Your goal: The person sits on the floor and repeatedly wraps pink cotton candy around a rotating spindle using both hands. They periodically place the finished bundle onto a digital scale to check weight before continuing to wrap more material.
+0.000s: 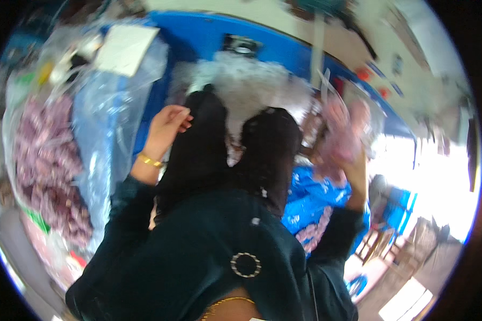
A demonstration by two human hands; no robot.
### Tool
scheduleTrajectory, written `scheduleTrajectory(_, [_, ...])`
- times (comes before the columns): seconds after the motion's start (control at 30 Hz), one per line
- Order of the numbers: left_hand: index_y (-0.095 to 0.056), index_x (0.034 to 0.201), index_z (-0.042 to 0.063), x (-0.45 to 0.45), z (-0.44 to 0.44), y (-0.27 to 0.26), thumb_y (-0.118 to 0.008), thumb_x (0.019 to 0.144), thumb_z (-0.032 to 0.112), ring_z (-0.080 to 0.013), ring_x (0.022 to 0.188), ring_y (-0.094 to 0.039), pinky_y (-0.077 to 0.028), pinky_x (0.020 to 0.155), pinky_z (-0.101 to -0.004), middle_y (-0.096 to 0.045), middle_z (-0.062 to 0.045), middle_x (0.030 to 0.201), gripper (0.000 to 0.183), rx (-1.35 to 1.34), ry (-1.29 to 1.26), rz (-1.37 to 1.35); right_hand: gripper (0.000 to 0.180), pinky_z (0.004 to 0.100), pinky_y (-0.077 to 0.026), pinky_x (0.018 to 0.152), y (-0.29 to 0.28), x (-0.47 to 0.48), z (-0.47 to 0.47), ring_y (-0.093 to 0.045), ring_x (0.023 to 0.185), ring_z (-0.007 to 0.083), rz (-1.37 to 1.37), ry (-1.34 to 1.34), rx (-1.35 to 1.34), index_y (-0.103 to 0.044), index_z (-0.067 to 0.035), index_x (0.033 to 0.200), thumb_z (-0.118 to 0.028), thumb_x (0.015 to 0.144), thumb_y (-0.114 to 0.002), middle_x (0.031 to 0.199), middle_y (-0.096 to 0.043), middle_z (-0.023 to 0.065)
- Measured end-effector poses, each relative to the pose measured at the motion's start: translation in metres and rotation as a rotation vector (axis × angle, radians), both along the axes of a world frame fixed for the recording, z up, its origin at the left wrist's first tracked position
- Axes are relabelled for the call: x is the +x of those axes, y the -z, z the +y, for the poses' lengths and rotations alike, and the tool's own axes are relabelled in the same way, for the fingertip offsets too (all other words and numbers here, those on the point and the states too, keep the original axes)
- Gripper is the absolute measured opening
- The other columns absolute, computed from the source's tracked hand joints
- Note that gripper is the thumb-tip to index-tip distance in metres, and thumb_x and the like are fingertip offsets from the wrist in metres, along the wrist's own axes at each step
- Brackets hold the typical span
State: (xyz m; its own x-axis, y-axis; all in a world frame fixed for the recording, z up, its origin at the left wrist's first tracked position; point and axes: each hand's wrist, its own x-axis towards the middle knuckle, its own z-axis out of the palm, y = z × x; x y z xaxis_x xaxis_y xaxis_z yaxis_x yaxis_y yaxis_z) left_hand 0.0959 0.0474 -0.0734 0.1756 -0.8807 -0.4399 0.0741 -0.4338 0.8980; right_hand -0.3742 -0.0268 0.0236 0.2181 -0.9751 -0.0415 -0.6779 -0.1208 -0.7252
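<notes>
My left hand (170,126), with a gold bangle at the wrist, hovers beside my dark-clothed left knee. Its fingers are curled in towards the thumb, and I make out nothing between them. On the right, my right hand (351,158) grips a mauve-pink bundle (339,140). Motion blur hides the bundle's detail and most of the fingers. Below that hand lies a blue plastic bag (305,198) with white print, and a strand of mauve pieces (319,232) rests on it.
At left, a clear plastic bag (8,140) holds many mauve pieces (44,148). Clear blue-tinted plastic sheeting (100,116) and a pale card (126,48) lie beside it. Past my knees are whitish translucent bags (261,80), a blue panel (184,32) and a dark device (241,45).
</notes>
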Motion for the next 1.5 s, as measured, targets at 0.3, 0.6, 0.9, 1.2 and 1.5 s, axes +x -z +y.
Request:
scheduleTrajectory(0.3, [-0.064,0.092,0.001,0.076,0.002,0.277,-0.056,0.088,0.028,-0.0235,0.073,-0.063,-0.05,0.064,-0.0344,-0.067,-0.013,0.083,0.028,0.334,-0.048,-0.561,0.04,0.0338,-0.051,0.076,-0.008,-0.076,0.077,-0.064,0.089,0.0275,0.737,0.185,0.194,-0.063,-0.001,0.105,-0.008,0.067,-0.076,0.095,-0.066,0.0142])
scheduleTrajectory(0.6, [-0.06,0.113,0.005,0.092,-0.088,0.42,-0.051,0.088,0.032,-0.0405,0.102,-0.056,-0.045,0.088,-0.0448,-0.06,-0.021,0.111,0.038,0.319,0.622,-0.937,0.025,0.0314,-0.053,0.071,0.04,-0.016,0.051,-0.065,0.078,0.0179,0.621,0.147,0.612,-0.067,-0.004,0.1,-0.01,0.076,-0.072,0.092,-0.069,0.0096])
scheduleTrajectory(0.9, [-0.056,0.115,0.004,0.091,-0.113,0.491,-0.054,0.085,0.026,-0.0404,0.102,-0.056,-0.045,0.087,-0.0443,-0.061,-0.022,0.108,0.038,0.543,0.595,-0.915,0.03,0.0302,-0.052,0.073,0.049,0.027,0.017,-0.068,0.083,0.0209,0.634,0.194,0.794,-0.064,0.003,0.099,-0.013,0.077,-0.073,0.088,-0.069,0.0142])
scheduleTrajectory(1.2, [-0.053,0.118,0.002,0.084,-0.113,0.353,-0.057,0.083,0.021,-0.0402,0.101,-0.056,-0.045,0.086,-0.0437,-0.061,-0.023,0.106,0.04,0.494,-0.047,-0.56,0.013,0.0292,-0.05,0.067,0.045,0.081,-0.043,-0.065,0.077,0.0192,0.5,0.053,0.333,-0.066,-0.002,0.093,-0.01,0.082,-0.065,0.088,-0.067,0.0116])
scheduleTrajectory(1.5, [-0.054,0.087,0.004,0.001,-0.106,0.021,-0.063,0.076,0.015,-0.0339,0.075,-0.056,-0.044,0.069,-0.0436,-0.057,-0.015,0.077,0.018,-0.589,0.066,-0.809,0.04,0.0389,-0.051,0.071,0.018,0.289,-0.079,-0.06,0.078,0.03,0.288,-0.744,-0.393,-0.059,-0.009,0.11,-0.011,0.072,-0.068,0.096,-0.064,0.0109])
